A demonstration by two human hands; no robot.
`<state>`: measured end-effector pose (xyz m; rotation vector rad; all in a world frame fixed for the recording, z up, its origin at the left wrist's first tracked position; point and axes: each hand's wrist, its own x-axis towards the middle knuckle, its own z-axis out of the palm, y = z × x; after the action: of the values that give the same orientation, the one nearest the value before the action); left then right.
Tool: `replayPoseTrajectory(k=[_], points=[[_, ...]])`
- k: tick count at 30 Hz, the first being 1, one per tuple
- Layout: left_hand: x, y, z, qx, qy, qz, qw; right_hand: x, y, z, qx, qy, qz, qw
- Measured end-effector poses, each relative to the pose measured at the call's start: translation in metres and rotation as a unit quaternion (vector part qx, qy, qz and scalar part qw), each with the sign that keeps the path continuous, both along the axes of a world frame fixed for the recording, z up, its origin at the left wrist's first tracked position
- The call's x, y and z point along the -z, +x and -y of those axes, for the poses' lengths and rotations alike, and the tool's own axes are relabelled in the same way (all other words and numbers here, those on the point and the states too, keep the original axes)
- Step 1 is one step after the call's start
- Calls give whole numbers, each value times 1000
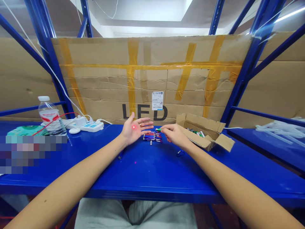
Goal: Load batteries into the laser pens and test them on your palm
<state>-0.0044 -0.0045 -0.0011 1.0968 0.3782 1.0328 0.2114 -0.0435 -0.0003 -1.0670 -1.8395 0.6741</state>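
My right hand (pixel 174 133) pinches a small green laser pointer (pixel 158 129) that points left. Its red dot shines on the palm of my left hand (pixel 136 129), which is held up with the fingers stretched out and nothing in them. Between and just below the hands, several blue, purple and red metallic laser pointers (pixel 152 136) lie side by side on the blue table (pixel 147 175). Small silver button cells (pixel 151 143) sit just in front of them. A dark clip-like piece (pixel 180 153) lies below my right wrist.
An open cardboard box (pixel 202 130) with more green and silver pieces stands at the right. To the left are a water bottle (pixel 51 116), a white power strip (pixel 91 126) and a green packet (pixel 23 130). A large cardboard sheet (pixel 107 86) closes off the back between blue posts.
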Motion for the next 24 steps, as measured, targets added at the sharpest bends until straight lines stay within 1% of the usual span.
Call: replayPoseTrajectory(k=[14,24], points=[[0,0,0,7,6,-2,1000,1,0,-1,-16,-1,54,998],[-1,1,2,1,4,-7,1000,0,0,-1,-8,11,57,998]])
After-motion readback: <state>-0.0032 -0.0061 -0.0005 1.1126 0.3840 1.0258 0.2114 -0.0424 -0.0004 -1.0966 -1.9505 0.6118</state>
